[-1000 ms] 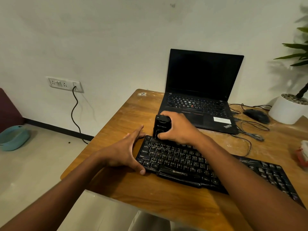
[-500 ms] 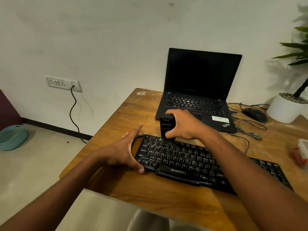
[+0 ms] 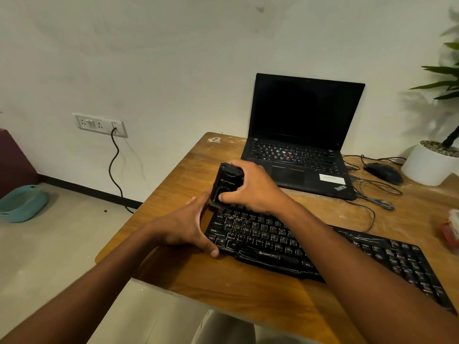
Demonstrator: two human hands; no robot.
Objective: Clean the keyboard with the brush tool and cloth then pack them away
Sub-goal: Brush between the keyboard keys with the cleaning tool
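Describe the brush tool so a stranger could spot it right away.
Start at the long black keyboard on the wooden desk and go to its far left corner. The brush tool stands there, gripped by the right hand: a chunky upright black block, unlike the flat keys.

The scuffed brown wooden counter [image 3: 248, 289] looked worn; the black plastic keyboard [image 3: 310, 247] and black plastic brush tool [image 3: 227, 184] were matt.

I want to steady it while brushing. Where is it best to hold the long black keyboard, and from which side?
Probably the long black keyboard by its free left end, from the left: thumb at the front edge, fingers along the side, as the left hand does. The right hand works the black brush tool at the back-left corner.
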